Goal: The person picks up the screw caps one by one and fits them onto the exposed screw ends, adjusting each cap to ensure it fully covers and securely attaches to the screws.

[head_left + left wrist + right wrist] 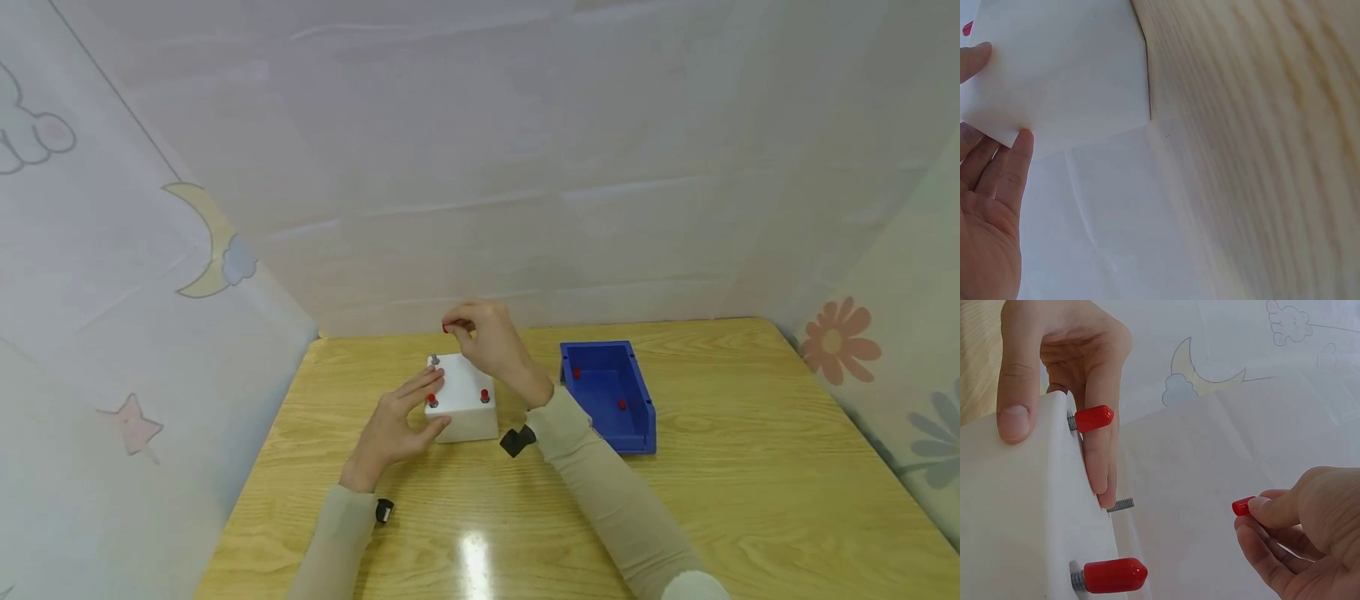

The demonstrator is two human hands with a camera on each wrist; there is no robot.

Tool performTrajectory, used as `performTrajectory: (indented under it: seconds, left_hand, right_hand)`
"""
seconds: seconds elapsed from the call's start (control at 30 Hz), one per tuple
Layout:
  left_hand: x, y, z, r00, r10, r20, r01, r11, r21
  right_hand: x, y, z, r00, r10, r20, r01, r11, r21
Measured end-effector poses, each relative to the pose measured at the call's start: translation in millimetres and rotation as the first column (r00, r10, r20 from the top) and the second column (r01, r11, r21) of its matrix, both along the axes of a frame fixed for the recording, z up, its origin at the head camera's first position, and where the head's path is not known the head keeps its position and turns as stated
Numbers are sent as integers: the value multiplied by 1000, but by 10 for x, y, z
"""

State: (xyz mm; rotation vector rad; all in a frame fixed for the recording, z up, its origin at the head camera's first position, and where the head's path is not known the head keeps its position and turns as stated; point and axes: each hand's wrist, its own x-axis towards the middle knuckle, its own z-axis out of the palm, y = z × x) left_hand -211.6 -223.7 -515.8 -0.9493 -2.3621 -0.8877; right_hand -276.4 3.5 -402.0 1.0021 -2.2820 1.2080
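A white box (463,385) stands on the table with metal threaded studs on its top face. Two near studs carry red caps (1094,417), and a bare stud (1122,505) juts out at the far left corner. My left hand (397,425) holds the box at its near left corner, thumb on the front face and fingers over the top's left side. Above the far edge, my right hand (487,337) pinches a small red cap (1243,505) between thumb and fingertips, apart from the bare stud. The far right corner is hidden behind that hand.
To the right of the box sits a blue open-front bin (643,408) with two red caps (622,405) inside. The wooden table (750,467) meets pale cloth walls (525,208) at the back and sides. A small black device (517,442) is on the right wrist.
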Motion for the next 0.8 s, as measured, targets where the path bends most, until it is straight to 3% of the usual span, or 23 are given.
performTrajectory:
  seconds: [0.53, 0.8]
  left_hand:
    - [11, 17, 27, 1000, 1, 2, -1, 1000, 9]
    - [4, 15, 23, 1000, 0, -10, 0, 1000, 8]
  right_hand:
    - [-15, -47, -32, 999, 8, -31, -8, 1000, -4]
    - [-12, -66, -37, 1000, 7, -5, -7, 1000, 14]
